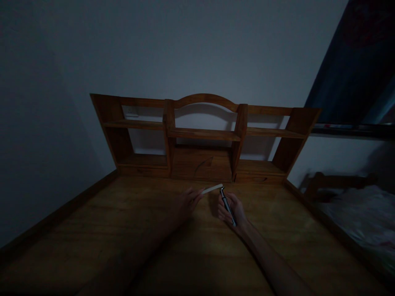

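Head view, dim room: the left hand (pixel 185 202) pinches a pale cap (pixel 212 188) at its near end, while the right hand (pixel 232 209) is closed around a dark pen (pixel 227 206) over the desk (pixel 123 230). Cap and pen tip nearly meet; joining them looks underway and needs careful alignment

1. No readable text, label, brand, number or sign anywhere: too dim throughout.
2. Nothing legible on the pale strip (pixel 212 188) or the dark pen-like tool (pixel 227 208) just in front of the wooden shelf unit (pixel 203 137).
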